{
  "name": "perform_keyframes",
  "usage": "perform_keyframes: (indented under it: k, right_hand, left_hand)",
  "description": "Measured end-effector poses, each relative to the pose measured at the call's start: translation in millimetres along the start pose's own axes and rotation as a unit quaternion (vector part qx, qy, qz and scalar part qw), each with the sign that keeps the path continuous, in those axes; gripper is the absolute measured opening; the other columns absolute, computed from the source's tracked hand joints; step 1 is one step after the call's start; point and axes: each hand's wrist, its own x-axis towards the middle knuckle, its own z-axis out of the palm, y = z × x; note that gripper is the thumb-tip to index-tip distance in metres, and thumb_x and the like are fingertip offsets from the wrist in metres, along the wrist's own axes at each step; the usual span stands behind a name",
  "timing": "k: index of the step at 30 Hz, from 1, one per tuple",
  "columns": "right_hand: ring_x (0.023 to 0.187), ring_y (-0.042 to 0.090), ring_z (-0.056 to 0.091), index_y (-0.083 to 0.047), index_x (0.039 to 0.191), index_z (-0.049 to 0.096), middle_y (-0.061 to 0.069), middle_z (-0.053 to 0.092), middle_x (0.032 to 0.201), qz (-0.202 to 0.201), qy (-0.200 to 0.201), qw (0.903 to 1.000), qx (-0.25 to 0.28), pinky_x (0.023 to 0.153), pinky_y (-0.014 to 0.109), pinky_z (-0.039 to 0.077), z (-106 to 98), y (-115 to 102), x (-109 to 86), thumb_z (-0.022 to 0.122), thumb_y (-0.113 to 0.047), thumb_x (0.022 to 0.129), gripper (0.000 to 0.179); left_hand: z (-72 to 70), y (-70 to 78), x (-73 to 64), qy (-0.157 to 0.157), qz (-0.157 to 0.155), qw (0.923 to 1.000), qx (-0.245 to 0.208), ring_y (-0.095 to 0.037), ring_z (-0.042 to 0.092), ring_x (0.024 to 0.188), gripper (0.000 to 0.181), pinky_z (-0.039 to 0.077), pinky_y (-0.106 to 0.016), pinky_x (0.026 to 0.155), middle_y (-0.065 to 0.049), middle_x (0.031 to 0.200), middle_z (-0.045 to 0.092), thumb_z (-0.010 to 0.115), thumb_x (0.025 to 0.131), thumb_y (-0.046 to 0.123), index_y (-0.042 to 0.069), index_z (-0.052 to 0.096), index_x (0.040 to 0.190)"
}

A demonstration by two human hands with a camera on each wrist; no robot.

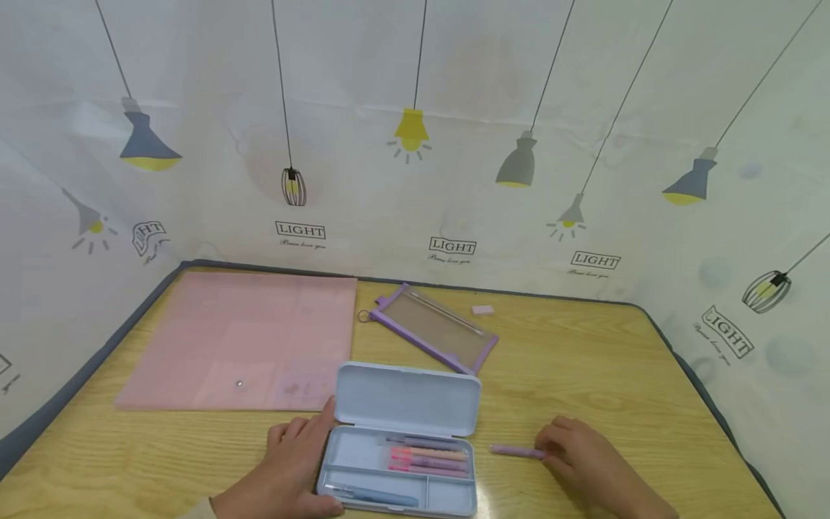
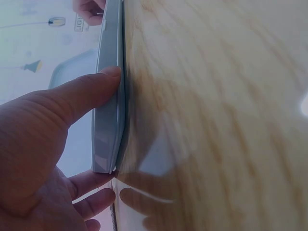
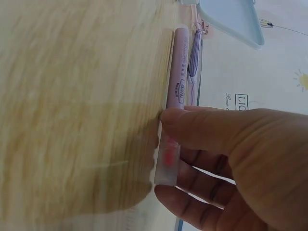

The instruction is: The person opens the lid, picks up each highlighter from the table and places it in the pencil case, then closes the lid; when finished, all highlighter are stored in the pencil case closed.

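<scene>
A light blue pencil case [image 1: 407, 398] lies with its lid raised on the table. My left hand [image 1: 282, 467] grips its near left corner, thumb on the front wall [image 2: 107, 130] and fingers along the left end. Inside the back compartment are several highlighters [image 1: 434, 461] in peach, purple and pink; a blue pen [image 1: 376, 496] lies in the front one. To the right of the case, my right hand [image 1: 586, 461] pinches a purple highlighter [image 1: 511, 450] near its clear-capped end [image 3: 167, 174], close over the tabletop. Its plain end points left toward the case.
Behind the case lies a mesh zip pouch [image 1: 424, 324] with purple edging, and a small pink eraser [image 1: 482, 310] beside it. A large pink folder [image 1: 259, 324] covers the back left of the wooden table [image 1: 583, 375]. A lamp-printed curtain [image 1: 363, 216] surrounds the table.
</scene>
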Motion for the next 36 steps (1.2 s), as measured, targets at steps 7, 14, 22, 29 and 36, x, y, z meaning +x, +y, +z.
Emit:
perform_keyframes:
  k: [7,14,22,29,36]
  right_hand:
    - [0.080,-0.003,0.054,-0.026,0.092,0.068,-0.017,0.059,0.092,-0.016,0.023,0.9989,-0.037,0.069,0.025,0.051,-20.7,-18.7,-2.8,0.074,-0.015,0.085,0.014]
    - [0.080,-0.002,0.051,-0.026,0.095,0.067,-0.018,0.057,0.092,-0.107,0.063,0.9913,-0.043,0.068,0.023,0.050,-30.6,-66.9,5.2,0.076,-0.013,0.084,0.019]
    - [0.086,0.002,0.052,-0.021,0.102,0.069,-0.013,0.059,0.095,-0.182,0.013,0.9828,-0.030,0.077,0.024,0.050,-13.4,-122.0,35.2,0.068,-0.016,0.092,0.011]
    - [0.080,0.002,0.053,-0.022,0.101,0.069,-0.009,0.061,0.090,-0.250,0.031,0.9660,-0.059,0.075,0.018,0.046,11.8,-145.5,57.1,0.071,-0.017,0.089,0.012]
    - [0.076,0.000,0.052,-0.021,0.097,0.071,-0.010,0.063,0.088,-0.275,0.013,0.9581,-0.080,0.072,0.015,0.045,29.5,-158.6,71.3,0.072,-0.017,0.087,0.011]
  left_hand:
    - [0.8,2.0,0.8,0.011,0.001,0.9999,0.008,-0.020,0.043,0.108,0.132,0.026,-0.046,0.088,-0.012,0.142,0.050,0.088,0.058,0.050,-0.001,0.015,0.155]
    - [-1.0,2.9,0.7,0.001,-0.008,1.0000,0.004,-0.021,0.043,0.110,0.131,0.026,-0.047,0.088,-0.011,0.141,0.050,0.087,0.059,0.050,-0.002,0.016,0.155]
    - [-0.5,3.6,0.2,-0.001,-0.010,0.9999,0.000,-0.019,0.042,0.109,0.131,0.025,-0.045,0.087,-0.006,0.137,0.052,0.088,0.060,0.049,0.000,0.014,0.156]
    - [0.5,2.5,-0.3,0.005,-0.002,0.9999,-0.009,-0.016,0.041,0.106,0.132,0.025,-0.044,0.086,-0.005,0.137,0.053,0.089,0.058,0.047,0.003,0.014,0.157]
    - [-0.2,1.0,-0.9,0.006,0.002,1.0000,-0.008,-0.017,0.041,0.106,0.131,0.025,-0.044,0.086,-0.007,0.139,0.051,0.088,0.059,0.049,0.000,0.015,0.156]
